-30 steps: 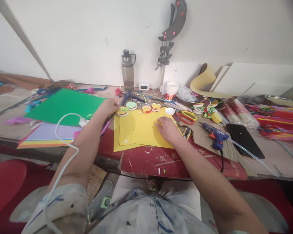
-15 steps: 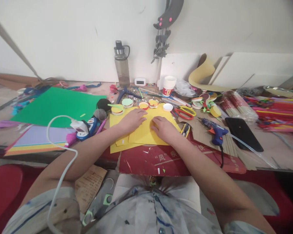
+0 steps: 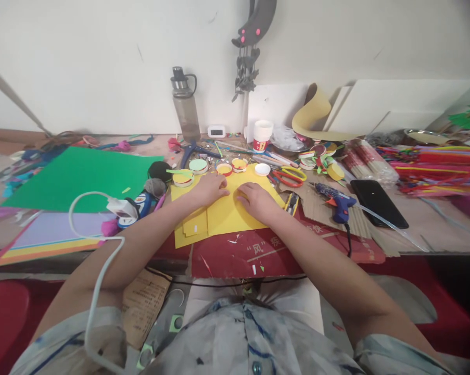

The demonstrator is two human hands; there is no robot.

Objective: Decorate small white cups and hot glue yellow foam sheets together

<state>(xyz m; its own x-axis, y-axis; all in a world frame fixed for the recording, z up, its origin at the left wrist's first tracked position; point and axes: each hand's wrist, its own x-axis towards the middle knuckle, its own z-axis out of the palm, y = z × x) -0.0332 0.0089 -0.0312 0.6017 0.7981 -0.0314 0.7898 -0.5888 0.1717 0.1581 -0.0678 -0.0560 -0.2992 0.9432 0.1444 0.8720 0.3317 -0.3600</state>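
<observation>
Yellow sheets (image 3: 227, 221) lie overlapping on a red printed board (image 3: 235, 260). My left hand (image 3: 211, 190) rests palm down on the left part of the sheets, its fingers stretched towards the middle and holding nothing. On the right part lies my right hand (image 3: 256, 200), fingers apart and slightly bent, also with nothing in it. A gap of bare yellow paper separates the two hands. Just beyond them stand small round pieces: a green-topped one (image 3: 198, 166), a yellow-topped one (image 3: 183, 178) and a white one (image 3: 262, 169).
Left are a green sheet (image 3: 82, 179), stacked coloured paper (image 3: 59, 229) and a white cable plug (image 3: 122, 208). Behind stand a bottle (image 3: 187, 112) and a paper cup (image 3: 262, 136). Right are scissors (image 3: 290, 176), a cutter (image 3: 292, 203), a glue gun (image 3: 342, 207) and a phone (image 3: 379, 203).
The camera view has shifted slightly to the right. Both hands remain flat on the yellow sheets, in nearly the same pose.
</observation>
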